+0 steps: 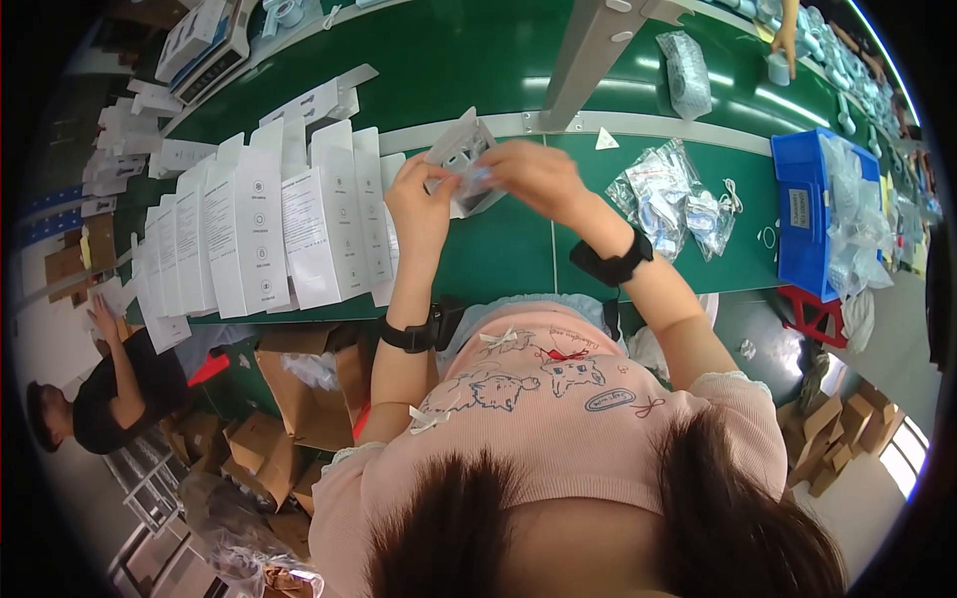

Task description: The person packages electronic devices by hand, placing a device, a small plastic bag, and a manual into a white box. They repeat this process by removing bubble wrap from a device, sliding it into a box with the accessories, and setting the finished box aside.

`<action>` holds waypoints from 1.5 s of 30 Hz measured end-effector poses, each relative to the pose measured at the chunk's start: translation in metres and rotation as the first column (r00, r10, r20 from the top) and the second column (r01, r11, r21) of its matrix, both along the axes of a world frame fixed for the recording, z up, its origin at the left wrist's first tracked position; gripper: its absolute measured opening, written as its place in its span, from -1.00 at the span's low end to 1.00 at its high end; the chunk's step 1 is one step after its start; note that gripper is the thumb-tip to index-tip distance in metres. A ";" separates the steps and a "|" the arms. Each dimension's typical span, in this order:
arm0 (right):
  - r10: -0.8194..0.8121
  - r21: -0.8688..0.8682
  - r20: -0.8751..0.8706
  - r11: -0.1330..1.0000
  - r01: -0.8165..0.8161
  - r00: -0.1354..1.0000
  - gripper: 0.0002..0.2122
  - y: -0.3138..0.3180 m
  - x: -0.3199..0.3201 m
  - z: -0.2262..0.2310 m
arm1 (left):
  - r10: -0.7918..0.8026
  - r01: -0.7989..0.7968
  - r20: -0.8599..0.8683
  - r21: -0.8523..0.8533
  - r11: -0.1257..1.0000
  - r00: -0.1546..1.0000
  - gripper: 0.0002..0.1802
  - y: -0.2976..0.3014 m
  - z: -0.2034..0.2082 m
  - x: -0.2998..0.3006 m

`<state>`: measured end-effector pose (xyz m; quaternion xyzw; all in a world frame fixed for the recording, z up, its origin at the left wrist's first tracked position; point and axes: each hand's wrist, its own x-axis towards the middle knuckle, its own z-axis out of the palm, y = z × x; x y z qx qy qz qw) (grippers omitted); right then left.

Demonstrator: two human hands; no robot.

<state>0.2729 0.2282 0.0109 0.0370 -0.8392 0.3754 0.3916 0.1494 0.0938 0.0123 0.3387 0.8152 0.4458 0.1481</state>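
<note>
At this green table (503, 254), we find the left hand (417, 199) grasping an open box (463, 148), cannot tell what the right hand (538, 179) holds, and advise steady bracing.

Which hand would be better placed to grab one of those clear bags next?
Probably the right hand: it's nearer the clear bags, while the left hand holds the open box.

Icons (259, 218) on boxes (309, 239), bin label (798, 207), shirt lettering (610, 400)

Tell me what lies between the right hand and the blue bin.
In the head view, clear plastic bags and a white cord lie between the right hand and the blue bin.
</note>
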 end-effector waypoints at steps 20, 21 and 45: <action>-0.010 0.362 0.256 0.928 -0.087 0.967 -0.51 0.008 -0.002 -0.010 | 0.043 -0.027 -0.325 0.053 0.998 0.945 -0.68 -0.024 0.015 -0.017; -0.022 0.306 0.220 0.951 -0.048 0.975 -0.38 0.013 0.003 -0.015 | 0.066 -0.061 -0.576 0.028 0.998 0.815 -0.58 -0.035 0.031 -0.025; -0.574 -0.376 0.186 0.708 0.598 0.797 -0.09 0.091 -0.132 -0.110 | -0.304 0.139 -0.156 -0.636 0.759 0.940 0.08 0.006 -0.026 0.022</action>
